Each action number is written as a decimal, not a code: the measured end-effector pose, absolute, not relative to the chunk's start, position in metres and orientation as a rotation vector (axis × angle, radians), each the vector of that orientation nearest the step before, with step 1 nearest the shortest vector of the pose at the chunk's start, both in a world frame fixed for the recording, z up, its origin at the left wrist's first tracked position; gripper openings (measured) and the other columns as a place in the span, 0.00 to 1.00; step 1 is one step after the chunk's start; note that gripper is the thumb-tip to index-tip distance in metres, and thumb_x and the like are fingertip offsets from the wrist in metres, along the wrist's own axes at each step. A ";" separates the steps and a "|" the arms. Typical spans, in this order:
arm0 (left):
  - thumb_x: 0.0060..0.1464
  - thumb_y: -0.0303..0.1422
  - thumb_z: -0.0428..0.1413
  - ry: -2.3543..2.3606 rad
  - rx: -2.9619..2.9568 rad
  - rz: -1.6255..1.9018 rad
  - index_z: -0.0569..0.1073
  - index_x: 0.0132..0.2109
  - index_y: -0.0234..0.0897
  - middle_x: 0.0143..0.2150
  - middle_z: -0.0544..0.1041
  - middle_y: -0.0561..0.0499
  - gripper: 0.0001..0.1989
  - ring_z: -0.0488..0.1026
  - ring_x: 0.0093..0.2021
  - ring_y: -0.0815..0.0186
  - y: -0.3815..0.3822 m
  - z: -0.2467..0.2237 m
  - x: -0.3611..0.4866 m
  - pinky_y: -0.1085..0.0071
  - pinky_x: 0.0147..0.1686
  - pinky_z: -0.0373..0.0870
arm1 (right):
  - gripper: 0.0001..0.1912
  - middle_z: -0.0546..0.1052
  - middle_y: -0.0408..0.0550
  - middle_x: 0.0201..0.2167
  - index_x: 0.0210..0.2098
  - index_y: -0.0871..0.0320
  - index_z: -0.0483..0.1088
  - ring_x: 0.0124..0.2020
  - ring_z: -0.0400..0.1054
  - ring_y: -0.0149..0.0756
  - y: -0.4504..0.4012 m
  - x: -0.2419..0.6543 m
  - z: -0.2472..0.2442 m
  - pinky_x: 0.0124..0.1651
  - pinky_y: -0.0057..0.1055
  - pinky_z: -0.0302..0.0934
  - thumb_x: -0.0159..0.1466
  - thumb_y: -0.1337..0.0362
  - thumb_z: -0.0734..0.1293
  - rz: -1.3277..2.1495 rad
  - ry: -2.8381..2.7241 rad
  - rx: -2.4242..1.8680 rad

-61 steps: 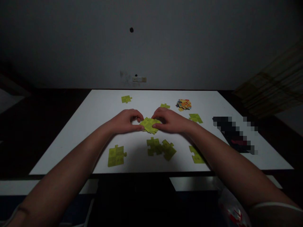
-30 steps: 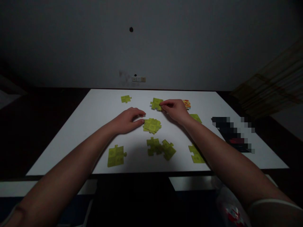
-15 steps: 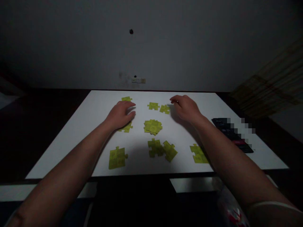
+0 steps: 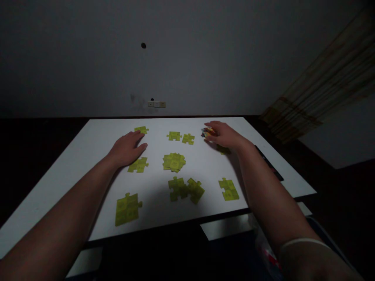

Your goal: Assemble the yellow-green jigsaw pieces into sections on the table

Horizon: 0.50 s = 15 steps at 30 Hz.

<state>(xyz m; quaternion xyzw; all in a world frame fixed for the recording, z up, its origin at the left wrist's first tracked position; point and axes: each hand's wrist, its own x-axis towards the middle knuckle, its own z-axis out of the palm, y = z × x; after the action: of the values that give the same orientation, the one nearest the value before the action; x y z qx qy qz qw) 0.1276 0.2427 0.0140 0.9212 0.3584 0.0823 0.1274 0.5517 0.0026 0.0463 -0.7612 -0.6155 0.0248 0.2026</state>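
My right hand (image 4: 224, 134) pinches a jigsaw piece (image 4: 208, 132) whose colourful picture side faces me, above the far right of the white table. Below that hand a yellow-green jigsaw piece (image 4: 223, 150) is partly covered. My left hand (image 4: 128, 148) rests on the table with its thumb and fingers apart, holding nothing. Its fingertips reach the near edge of a jigsaw piece (image 4: 141, 129); whether they touch is unclear. Just below its thumb lies another piece (image 4: 138, 165). Two pieces, a left one (image 4: 174, 136) and a right one (image 4: 188, 139), lie between the hands.
A pile of yellow-green pieces (image 4: 174, 161) sits mid-table. Nearer me are two overlapping pieces (image 4: 195, 190), a corner piece (image 4: 128, 208) at left and a piece (image 4: 229, 189) at right. A dark flat object (image 4: 271, 166) lies beyond my right forearm.
The view has turned right. My right hand has moved away from the two far pieces, and a picture-side piece now shows in it. My left hand has shifted left, its fingers nearer the far-left piece.
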 end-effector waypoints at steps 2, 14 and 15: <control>0.74 0.51 0.54 1.036 2.665 0.269 0.75 0.82 0.36 0.86 0.72 0.36 0.39 0.64 0.86 0.36 0.243 0.014 0.127 0.42 0.86 0.58 | 0.33 0.78 0.62 0.80 0.76 0.51 0.81 0.79 0.74 0.60 0.007 0.554 0.037 0.84 0.55 0.65 0.73 0.59 0.78 0.148 -1.805 -2.119; 0.75 0.55 0.50 1.036 2.722 0.244 0.73 0.83 0.33 0.88 0.69 0.35 0.43 0.64 0.87 0.37 0.247 0.009 0.126 0.43 0.87 0.57 | 0.31 0.78 0.67 0.79 0.81 0.55 0.76 0.74 0.77 0.63 0.013 0.568 0.025 0.78 0.57 0.69 0.81 0.60 0.64 -0.019 -1.550 -2.522; 0.75 0.55 0.50 1.038 2.725 0.248 0.73 0.83 0.34 0.87 0.69 0.35 0.42 0.64 0.87 0.37 0.247 0.008 0.126 0.42 0.87 0.58 | 0.33 0.76 0.67 0.81 0.83 0.55 0.73 0.77 0.74 0.65 0.014 0.565 0.025 0.80 0.59 0.67 0.82 0.58 0.64 -0.033 -1.570 -2.533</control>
<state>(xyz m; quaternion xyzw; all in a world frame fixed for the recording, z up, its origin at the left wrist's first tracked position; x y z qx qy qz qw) 0.1256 0.2475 0.0080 0.9258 0.3526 0.0844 0.1072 0.5655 0.0142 0.0247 -0.8472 -0.5251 -0.0110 0.0804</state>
